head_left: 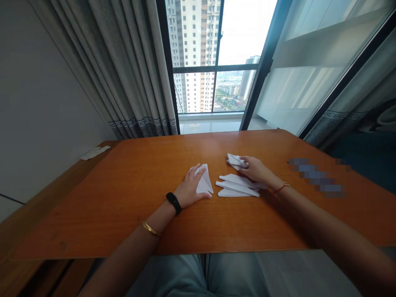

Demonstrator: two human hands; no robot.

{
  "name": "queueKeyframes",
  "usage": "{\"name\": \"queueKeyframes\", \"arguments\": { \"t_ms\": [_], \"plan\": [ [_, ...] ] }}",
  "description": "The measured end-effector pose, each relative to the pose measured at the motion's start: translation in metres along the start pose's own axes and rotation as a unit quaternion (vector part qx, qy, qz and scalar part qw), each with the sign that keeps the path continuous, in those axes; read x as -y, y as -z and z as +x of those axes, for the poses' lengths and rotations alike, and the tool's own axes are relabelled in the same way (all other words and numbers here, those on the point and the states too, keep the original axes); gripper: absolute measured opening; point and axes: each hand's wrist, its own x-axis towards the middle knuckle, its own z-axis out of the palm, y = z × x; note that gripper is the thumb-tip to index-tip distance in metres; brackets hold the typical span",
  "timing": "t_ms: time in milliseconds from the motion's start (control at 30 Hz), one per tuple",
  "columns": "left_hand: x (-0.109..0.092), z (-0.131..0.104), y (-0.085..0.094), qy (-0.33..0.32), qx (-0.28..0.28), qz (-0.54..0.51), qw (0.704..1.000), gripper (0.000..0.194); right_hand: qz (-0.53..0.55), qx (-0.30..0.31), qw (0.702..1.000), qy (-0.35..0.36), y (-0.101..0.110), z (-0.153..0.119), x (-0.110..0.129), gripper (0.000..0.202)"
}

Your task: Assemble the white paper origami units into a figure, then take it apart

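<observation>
A folded white paper piece (204, 181) with a pointed top lies on the wooden table (148, 165) near its middle. My left hand (190, 189) rests on its left side, fingers spread. To the right, several long folded white papers (236, 185) lie partly over one another. Just beyond them, my right hand (252, 167) has its fingers closed round another folded white paper (235, 161), at or just above the tabletop; the fingertips are partly hidden behind it.
A blurred, pixelated object (315, 175) lies on the table's right side. Pale flat scraps (95, 152) lie on a ledge at the far left. Curtains (133, 82) and a window stand behind the table's far edge.
</observation>
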Motion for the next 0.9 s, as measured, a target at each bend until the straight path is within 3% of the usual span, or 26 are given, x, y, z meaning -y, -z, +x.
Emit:
{"name": "queueKeyframes", "arguments": {
  "t_ms": [100, 167, 267, 300, 367, 400, 467, 567, 733, 900],
  "plan": [
    [0.0, -0.001, 0.0, -0.003, -0.014, -0.012, 1.0, 0.101, 0.124, 0.041, 0.988, 0.085, -0.006, -0.007, 0.044, 0.03],
    [0.001, -0.001, 0.001, -0.005, -0.022, -0.016, 1.0, 0.101, 0.14, 0.031, 0.986, 0.085, 0.0, -0.006, 0.056, 0.032],
    [0.004, -0.002, 0.005, -0.002, -0.031, -0.014, 0.999, 0.101, 0.008, -0.005, 1.0, -0.017, 0.022, -0.001, 0.033, 0.056],
    [0.005, -0.001, 0.007, 0.003, -0.03, -0.007, 1.0, 0.102, -0.038, 0.024, 0.997, -0.059, 0.03, -0.001, 0.018, 0.066],
    [0.007, 0.002, 0.012, 0.027, -0.008, 0.018, 0.999, 0.103, -0.057, 0.14, 0.982, -0.117, 0.043, -0.003, -0.013, 0.075],
    [0.007, 0.004, 0.015, 0.044, 0.014, 0.034, 0.998, 0.103, -0.038, 0.191, 0.972, -0.128, 0.046, -0.005, -0.025, 0.075],
    [0.007, 0.01, 0.019, 0.076, 0.066, 0.061, 0.993, 0.104, 0.0, 0.228, 0.966, -0.122, 0.045, -0.011, -0.034, 0.073],
    [0.004, 0.021, 0.022, 0.087, 0.094, 0.081, 0.988, 0.107, 0.048, 0.182, 0.979, -0.074, 0.028, -0.013, -0.012, 0.068],
    [-0.003, 0.032, 0.018, 0.025, 0.072, 0.009, 0.997, 0.103, 0.164, 0.09, 0.982, 0.003, -0.008, -0.007, 0.048, 0.052],
    [-0.006, 0.037, 0.023, 0.008, -0.018, -0.081, 0.997, 0.056, 0.3, 0.007, 0.954, 0.009, -0.017, 0.002, 0.061, 0.048]
  ]
}}
